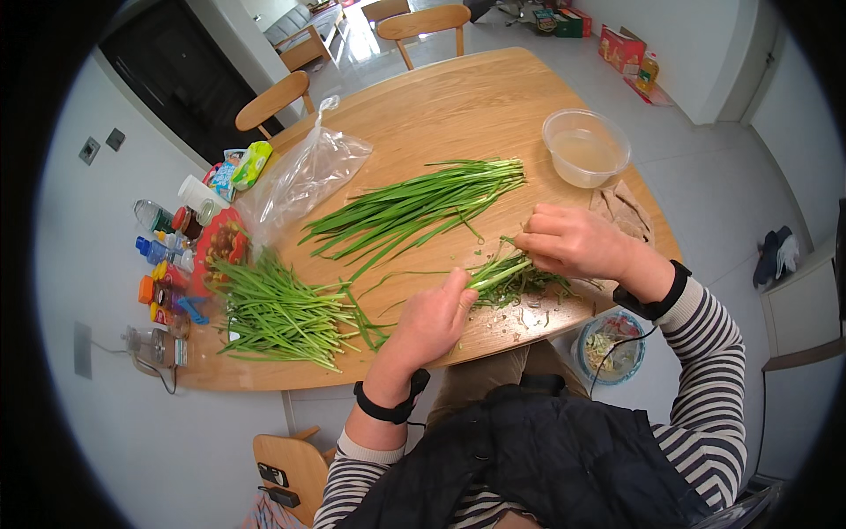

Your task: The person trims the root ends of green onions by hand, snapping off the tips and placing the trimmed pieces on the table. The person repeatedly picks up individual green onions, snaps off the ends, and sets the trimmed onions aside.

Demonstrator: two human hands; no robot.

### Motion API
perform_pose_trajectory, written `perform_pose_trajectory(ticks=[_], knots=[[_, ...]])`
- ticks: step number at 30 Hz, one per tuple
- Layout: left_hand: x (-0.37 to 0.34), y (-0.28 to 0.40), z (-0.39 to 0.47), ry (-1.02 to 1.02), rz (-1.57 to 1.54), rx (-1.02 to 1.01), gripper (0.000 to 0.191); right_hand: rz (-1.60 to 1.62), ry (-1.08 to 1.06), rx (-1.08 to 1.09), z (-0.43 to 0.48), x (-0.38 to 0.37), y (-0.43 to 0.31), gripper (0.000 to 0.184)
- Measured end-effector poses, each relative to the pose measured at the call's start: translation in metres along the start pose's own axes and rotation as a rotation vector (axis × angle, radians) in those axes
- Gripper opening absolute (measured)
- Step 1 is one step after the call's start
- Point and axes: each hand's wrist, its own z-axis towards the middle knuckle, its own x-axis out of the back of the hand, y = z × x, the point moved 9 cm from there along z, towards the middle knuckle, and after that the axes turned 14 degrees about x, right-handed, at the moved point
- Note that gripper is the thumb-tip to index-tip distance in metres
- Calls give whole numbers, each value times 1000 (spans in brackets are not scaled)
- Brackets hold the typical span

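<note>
My left hand (436, 317) is closed around a few green chive stalks (492, 279) near the table's front edge. At their root ends my right hand (562, 241) has its fingertips pinched together. Under and beside the stalks lies a heap of trimmings (529, 291), with wet bits on the wood around it. Beyond my hands a bundle of long garlic chives (423, 202) lies across the wooden table (456, 99), root ends to the right. A second pile of chives (284, 311) is at the left, its cut-looking ends pointing right.
A plastic bowl of cloudy water (585, 152) stands at the right, beside a brown cloth (624, 211). A clear plastic bag (310, 172) lies at the back left. Bottles, jars and a red tray (221, 248) line the left wall. A waste bin (609, 350) stands below the right edge.
</note>
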Motion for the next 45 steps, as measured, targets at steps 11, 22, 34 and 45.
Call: perform_pose_trajectory(ticks=[11, 22, 34, 45], knots=[[41, 43, -23, 211, 3, -268, 17, 195, 271, -633, -41, 12, 40, 12], [166, -13, -101, 795, 520, -234, 23, 155, -156, -348, -29, -37, 26, 20], [169, -186, -86, 572, 428, 210, 16, 38, -265, -364, -28, -62, 19, 8], [149, -206, -94, 604, 279, 186, 29, 24, -258, -378, -26, -62, 23, 17]])
